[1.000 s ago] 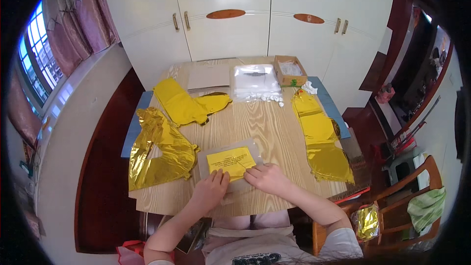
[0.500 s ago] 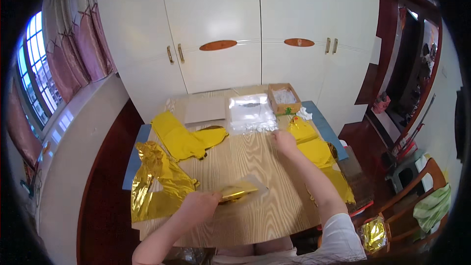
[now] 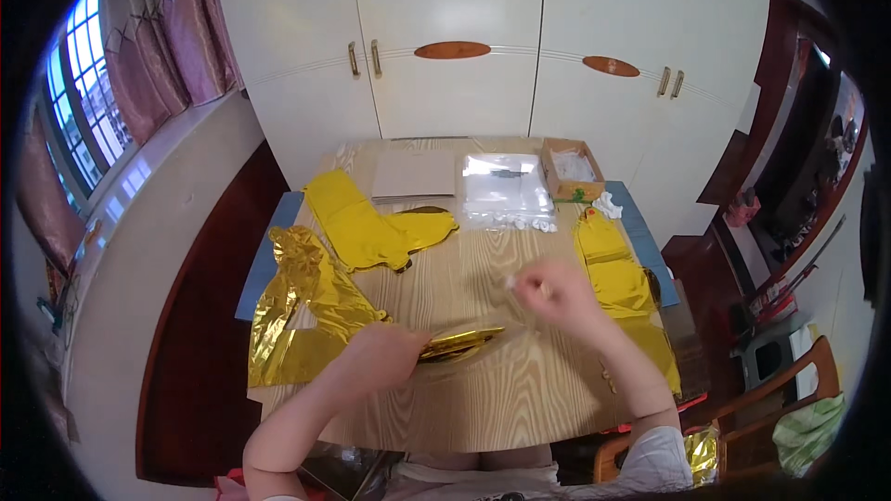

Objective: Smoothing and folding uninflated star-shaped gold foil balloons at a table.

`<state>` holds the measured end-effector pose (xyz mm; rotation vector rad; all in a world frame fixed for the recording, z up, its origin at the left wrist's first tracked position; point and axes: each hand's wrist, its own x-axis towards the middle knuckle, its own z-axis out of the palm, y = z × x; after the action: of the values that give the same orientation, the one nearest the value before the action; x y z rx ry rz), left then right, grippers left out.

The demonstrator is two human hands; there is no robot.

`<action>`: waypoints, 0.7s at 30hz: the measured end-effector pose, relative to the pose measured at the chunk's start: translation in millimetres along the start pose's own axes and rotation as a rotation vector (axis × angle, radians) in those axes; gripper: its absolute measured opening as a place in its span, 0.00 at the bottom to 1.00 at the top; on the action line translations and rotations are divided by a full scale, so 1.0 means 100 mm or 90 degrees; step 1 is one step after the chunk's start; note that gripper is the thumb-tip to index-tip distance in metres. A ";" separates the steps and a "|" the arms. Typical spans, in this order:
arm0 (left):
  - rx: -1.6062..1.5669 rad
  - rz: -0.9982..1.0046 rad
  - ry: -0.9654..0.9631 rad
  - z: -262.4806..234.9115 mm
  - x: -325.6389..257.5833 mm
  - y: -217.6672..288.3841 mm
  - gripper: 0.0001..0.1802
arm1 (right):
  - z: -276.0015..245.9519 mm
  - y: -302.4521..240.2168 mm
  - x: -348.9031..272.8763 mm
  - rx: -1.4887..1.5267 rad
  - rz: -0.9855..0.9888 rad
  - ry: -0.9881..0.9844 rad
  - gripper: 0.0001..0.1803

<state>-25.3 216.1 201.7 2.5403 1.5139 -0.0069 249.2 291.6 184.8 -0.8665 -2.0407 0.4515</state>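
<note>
Over the near middle of the wooden table, my left hand (image 3: 388,354) grips one end of a folded gold foil sheet (image 3: 461,344) that sits in a clear plastic bag. To the right of it, my right hand (image 3: 560,292) is raised with its fingertips pinched on a small white piece (image 3: 510,283), too small and blurred to name. Beyond the hands lies a stack of clear plastic bags (image 3: 506,190), with several small white bits (image 3: 520,222) along its near edge. Shiny gold foil (image 3: 320,292) spreads out beside my left forearm.
Flat yellow foil shapes lie at the left (image 3: 357,227) and the right (image 3: 617,283). At the back are a grey-beige board (image 3: 415,174) and a cardboard box (image 3: 558,193) of clear plastic. White cabinets (image 3: 445,0) stand behind the table (image 3: 501,408). A wooden chair (image 3: 784,385) is at right.
My right hand has drawn back from the near edge of the clear bag stack toward me, with a small white piece in its fingers. My left hand still holds the bagged foil. The view has shifted.
</note>
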 end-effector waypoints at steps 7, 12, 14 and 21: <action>0.004 0.027 0.045 0.08 -0.03 0.09 0.16 | 0.29 -0.75 -0.33 -0.273 -0.232 -0.260 0.06; 0.031 0.015 0.040 0.16 -0.12 0.12 0.17 | 0.27 -0.79 -0.53 -0.214 -0.138 -0.321 0.07; 0.045 0.029 0.058 0.21 -0.16 0.13 0.16 | 0.31 -0.81 -0.64 -0.173 -0.176 -0.324 0.11; 0.057 0.054 0.131 0.47 -0.28 0.32 0.09 | 0.55 -0.75 -0.90 -0.237 -0.167 -0.398 0.32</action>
<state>-6.6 169.7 163.3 2.7465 1.5055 0.2095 209.5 174.9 145.9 -0.7039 -2.8374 0.2079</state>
